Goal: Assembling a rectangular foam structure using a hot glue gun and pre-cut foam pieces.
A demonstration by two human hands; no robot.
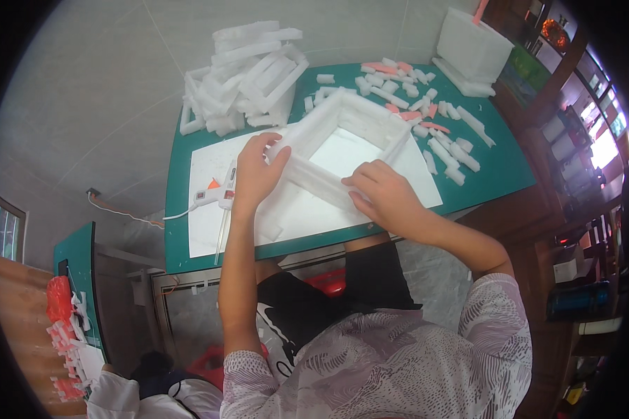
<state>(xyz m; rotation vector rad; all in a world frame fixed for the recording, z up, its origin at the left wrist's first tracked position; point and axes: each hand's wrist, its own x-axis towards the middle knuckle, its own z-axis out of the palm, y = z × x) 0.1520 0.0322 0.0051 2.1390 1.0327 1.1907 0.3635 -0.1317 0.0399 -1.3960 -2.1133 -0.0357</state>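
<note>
A square, open-topped white foam frame (318, 180) stands on a white sheet (206, 164) in front of me. My left hand (260, 170) grips its left corner, the thumb on the near side and the fingers curled over the outside. With thumb and fingers pinched at the near wall toward the right, my right hand (386, 199) holds the same frame; some of its fingertips are hidden. Just left of my left wrist lies a white glue gun (225, 197) with an orange mark, partly covered by my forearm.
Foam frames are piled (241, 77) at the back left of the green table (178, 188). White and pink foam offcuts (391, 84) lie scattered at the back right, beside a white foam box (472, 52). At lower left, another person's white sleeve (115, 394) shows near a second table.
</note>
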